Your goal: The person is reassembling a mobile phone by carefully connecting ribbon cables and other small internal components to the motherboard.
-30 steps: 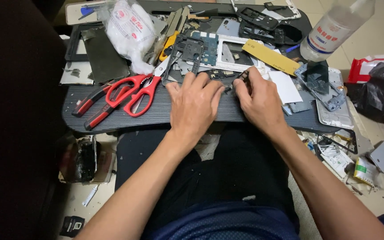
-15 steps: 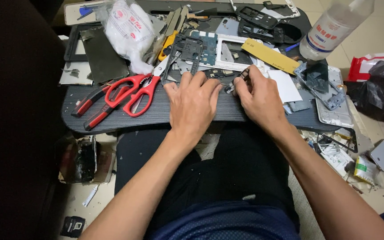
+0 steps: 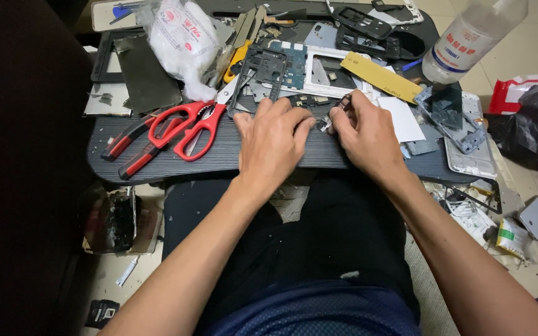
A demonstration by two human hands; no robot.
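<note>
Two bare hands meet over a small dark electronic part at the middle of the cluttered bench: left hand pressing flat beside it, right hand pinching it in a fingertip grip. It looks light, stiff and fragile, best held by its edges.

The lap board is dark, matt and finely ribbed like wood grain. The scissors have glossy red plastic handles and dull metal blades. The bag is crinkled, translucent plastic; the bottle is clear, smooth plastic. The yellow strip looks matt.
</note>
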